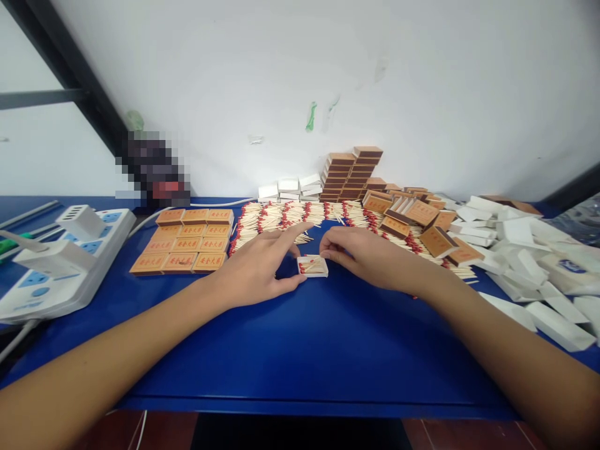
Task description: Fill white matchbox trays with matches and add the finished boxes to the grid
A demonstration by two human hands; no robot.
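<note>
A small white matchbox tray (319,273) lies on the blue table with several red-tipped matches (312,265) inside. My left hand (257,265) grips the tray's left end, thumb at the near corner and a finger behind, while the index finger sticks out above. Over the tray's right end, my right hand (359,253) has its thumb and fingers pinched together; whatever is between them is hidden. Just beyond both hands spreads a long bed of loose matches (267,219), heads showing red.
Filled-out rows of orange matchboxes (182,244) lie at left, near a white power strip (100,256). Stacked matchbox sleeves (340,175) stand against the wall, beside white trays (288,187). Loose sleeves (435,240) and a heap of white trays (520,250) cover the right.
</note>
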